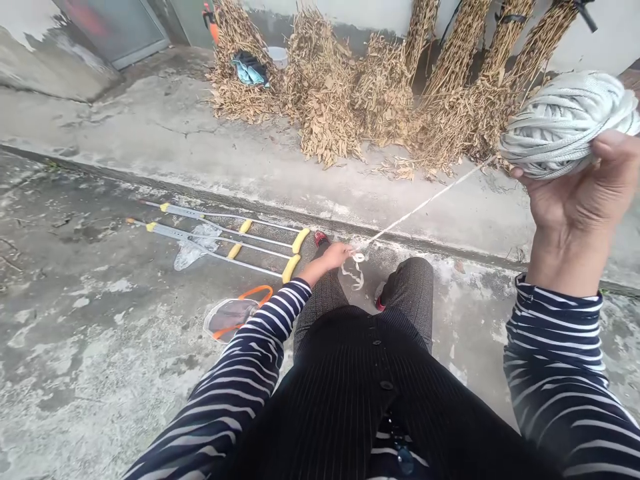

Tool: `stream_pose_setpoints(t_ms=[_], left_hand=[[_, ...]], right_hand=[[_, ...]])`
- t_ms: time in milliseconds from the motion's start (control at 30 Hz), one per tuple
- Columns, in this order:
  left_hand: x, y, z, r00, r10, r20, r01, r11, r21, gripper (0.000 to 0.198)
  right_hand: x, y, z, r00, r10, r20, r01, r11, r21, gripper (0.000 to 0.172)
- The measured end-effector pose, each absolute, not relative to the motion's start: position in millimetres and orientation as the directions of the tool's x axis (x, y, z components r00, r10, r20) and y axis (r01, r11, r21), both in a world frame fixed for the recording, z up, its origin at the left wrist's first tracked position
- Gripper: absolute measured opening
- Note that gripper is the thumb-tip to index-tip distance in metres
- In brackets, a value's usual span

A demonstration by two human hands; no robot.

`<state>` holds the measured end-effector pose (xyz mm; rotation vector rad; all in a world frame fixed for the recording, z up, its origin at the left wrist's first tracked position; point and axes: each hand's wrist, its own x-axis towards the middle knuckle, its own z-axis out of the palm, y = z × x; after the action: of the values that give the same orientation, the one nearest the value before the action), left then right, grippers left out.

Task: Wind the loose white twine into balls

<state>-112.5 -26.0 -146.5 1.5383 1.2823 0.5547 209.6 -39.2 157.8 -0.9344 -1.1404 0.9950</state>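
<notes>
My right hand (583, 183) is raised at the right and grips a thick ball of white cord (565, 123), thumb on its near side. From the ball a stretch of cord (425, 210) runs taut down and left to my left hand (339, 255). The fingers of my left hand are closed on that cord, low in front of my legs. A loose curled end of the cord (357, 275) dangles just below them.
A pair of crutches (225, 240) with yellow pads lies on the concrete at the left, over a clear plastic bag (193, 252). Nearer me is a bag with orange handles (233, 317). Dried plant bundles (325, 87) lean against the wall, beyond a low step edge (240, 203).
</notes>
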Motion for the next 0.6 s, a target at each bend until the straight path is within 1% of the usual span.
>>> stream_pose_setpoints(t_ms=[33, 67, 100, 167, 200, 267, 333, 400, 467, 600], left_hand=[[-111, -20, -139, 0.294, 0.928, -0.228, 0.456, 0.074, 0.887, 0.018], [-108, -13, -130, 0.274, 0.941, -0.201, 0.449, 0.06, 0.892, 0.019], [-103, -7, -117, 0.269, 0.95, -0.159, 0.422, 0.032, 0.906, 0.027], [-88, 4, -83, 0.292, 0.956, -0.036, 0.318, -0.062, 0.946, 0.044], [-80, 8, -64, 0.312, 0.948, 0.061, 0.237, -0.14, 0.961, 0.048], [-62, 13, -26, 0.327, 0.906, 0.271, 0.069, -0.308, 0.949, 0.049], [-48, 14, 4, 0.263, 0.888, 0.378, -0.021, -0.386, 0.922, 0.042], [-39, 11, 21, 0.201, 0.889, 0.412, -0.048, -0.411, 0.91, 0.034], [-35, 5, 25, 0.186, 0.9, 0.395, -0.047, -0.393, 0.918, 0.029], [-35, -14, 0, 0.277, 0.921, 0.274, -0.018, -0.28, 0.96, 0.03]], right_hand=[[200, -47, 164, 0.079, 0.927, 0.368, -0.147, 0.376, -0.915, 0.067], [189, -53, 169, 0.022, 0.91, 0.414, -0.17, 0.412, -0.895, 0.068], [177, -58, 172, -0.049, 0.917, 0.397, -0.188, 0.382, -0.905, 0.072], [155, -63, 171, -0.173, 0.94, 0.293, -0.221, 0.253, -0.942, 0.079], [145, -63, 167, -0.225, 0.947, 0.229, -0.226, 0.178, -0.958, 0.081], [131, -58, 155, -0.308, 0.942, 0.13, -0.233, 0.058, -0.971, 0.082], [123, -52, 142, -0.365, 0.928, 0.075, -0.236, -0.014, -0.972, 0.079], [120, -48, 135, -0.392, 0.918, 0.06, -0.231, -0.035, -0.972, 0.072], [121, -46, 135, -0.401, 0.915, 0.053, -0.2, -0.03, -0.979, 0.065], [130, -48, 150, -0.333, 0.94, 0.07, -0.161, 0.017, -0.987, 0.055]])
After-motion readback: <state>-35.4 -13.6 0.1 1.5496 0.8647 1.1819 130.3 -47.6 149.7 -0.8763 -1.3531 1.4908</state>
